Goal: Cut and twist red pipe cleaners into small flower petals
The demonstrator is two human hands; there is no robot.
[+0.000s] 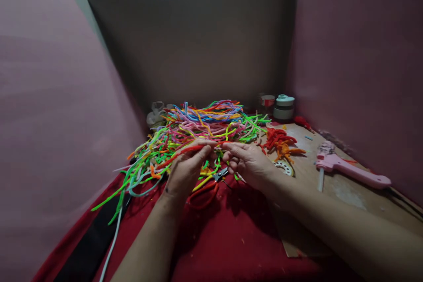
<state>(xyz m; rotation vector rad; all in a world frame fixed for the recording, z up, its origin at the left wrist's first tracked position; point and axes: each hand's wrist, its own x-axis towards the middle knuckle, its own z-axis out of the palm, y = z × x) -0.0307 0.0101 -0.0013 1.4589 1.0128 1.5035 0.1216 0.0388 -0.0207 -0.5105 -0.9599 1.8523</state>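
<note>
A red pipe cleaner [181, 153] runs across my left hand [191, 165], pinched between its thumb and fingers. Its right end reaches the fingertips of my right hand [246, 161], which are closed on it. Both hands are held close together above the table, in front of a big heap of pipe cleaners [211, 125] in many colours. Just below the hands lies a pair of scissors [205, 194] with red and yellow handles, its blades partly behind the right hand's fingers.
On the right, a pink glue gun [353, 171] rests on a brown board [343, 224]. Red and orange twisted pieces [282, 143] and a white disc with holes [284, 168] lie nearer. A lidded jar [283, 108] stands behind. Red cloth [231, 246] covers the table; pink walls flank it.
</note>
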